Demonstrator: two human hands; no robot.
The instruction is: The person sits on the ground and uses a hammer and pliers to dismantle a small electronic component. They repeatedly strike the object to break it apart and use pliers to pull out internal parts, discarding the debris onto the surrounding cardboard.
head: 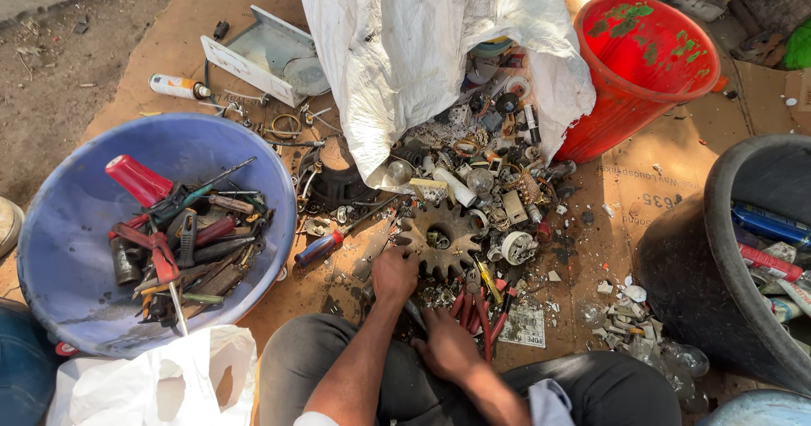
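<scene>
Your right hand lies nearest, fingers curled among red-handled pliers on the cardboard; whether that grip pinches anything, you cannot tell. Ahead, the white sack spills scrap. Your left hand presses curled fingers against the rusty gear.

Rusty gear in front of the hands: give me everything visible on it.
The gear is a flat toothed wheel, rust-brown, seemingly steel, with blunt teeth all round and a central hub opening holding small bits. It lies flat on the cardboard, at the near edge of the scrap pile spilling from the white sack. The left hand rests at its lower left rim, apparently touching it. Red-handled pliers lie just below.
</scene>
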